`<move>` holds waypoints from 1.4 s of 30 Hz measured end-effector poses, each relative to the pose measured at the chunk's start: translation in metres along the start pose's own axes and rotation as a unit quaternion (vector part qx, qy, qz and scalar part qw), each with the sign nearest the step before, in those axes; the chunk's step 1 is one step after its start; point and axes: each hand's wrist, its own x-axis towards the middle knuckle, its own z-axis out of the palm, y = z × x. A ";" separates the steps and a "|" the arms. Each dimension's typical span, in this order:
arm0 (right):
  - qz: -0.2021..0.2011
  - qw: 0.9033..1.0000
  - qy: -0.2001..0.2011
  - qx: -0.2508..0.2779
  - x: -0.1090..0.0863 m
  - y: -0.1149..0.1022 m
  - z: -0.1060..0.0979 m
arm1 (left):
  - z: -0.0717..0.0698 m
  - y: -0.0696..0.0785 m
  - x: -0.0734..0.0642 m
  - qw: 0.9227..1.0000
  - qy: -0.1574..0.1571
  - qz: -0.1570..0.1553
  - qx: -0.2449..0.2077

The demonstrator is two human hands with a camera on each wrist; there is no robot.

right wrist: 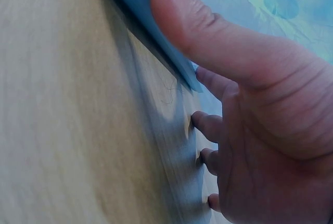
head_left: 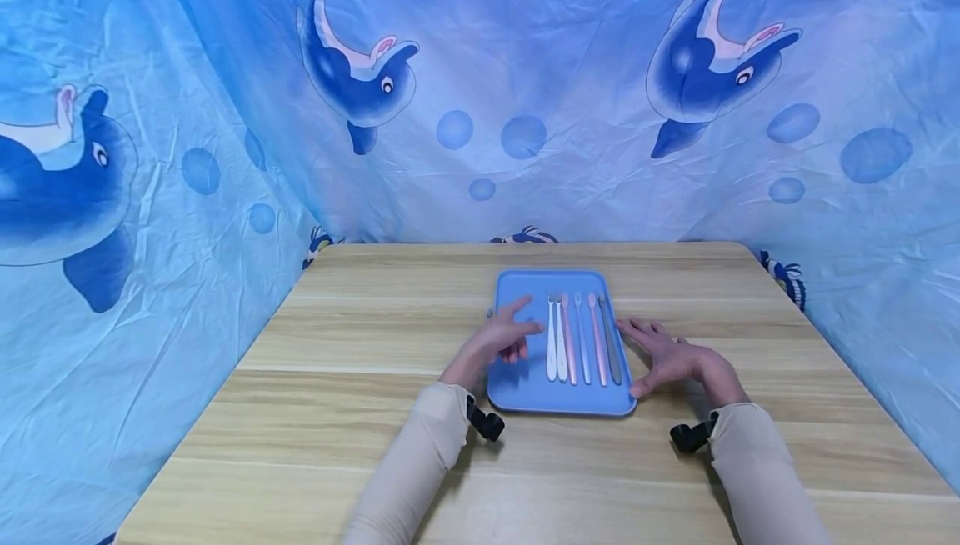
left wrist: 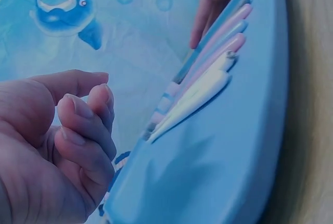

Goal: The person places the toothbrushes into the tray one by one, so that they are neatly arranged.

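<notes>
Several toothbrushes lie side by side on a blue tray, their thicker handle ends toward me. From the left they are two white, a pink, a blue, another pink and a grey one. Over the tray's left part hovers my left hand, thumb and index finger extended and the other fingers loosely curled, holding nothing. In the left wrist view its shadow falls on the tray beside the white toothbrushes. My right hand is spread at the tray's right side, thumb on the near right corner and index fingertip at the rim.
The tray sits on a wooden table with light and dark grain. Behind and beside the table hangs a blue curtain printed with dolphins and bubbles. A black wrist camera is strapped to the left wrist, another to the right.
</notes>
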 end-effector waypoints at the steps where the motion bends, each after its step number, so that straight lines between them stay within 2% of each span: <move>1: 0.000 1.000 0.000 0.001 0.000 0.000 0.000 | -0.002 0.000 -0.001 1.000 0.000 0.002 0.001; 7: -0.002 1.000 0.002 0.001 0.000 0.000 0.000 | -0.019 -0.005 -0.003 1.000 0.004 0.012 0.006; 23: 0.005 1.000 0.002 0.004 -0.001 -0.001 0.001 | -0.059 -0.022 -0.018 0.999 0.017 0.006 -0.028; 34: 0.003 1.000 0.003 0.005 -0.001 -0.001 0.000 | -0.078 -0.036 -0.024 1.000 0.021 0.003 -0.006; 42: -0.001 1.000 0.001 0.010 -0.002 -0.001 0.000 | -0.085 -0.044 -0.026 1.000 0.021 -0.009 0.010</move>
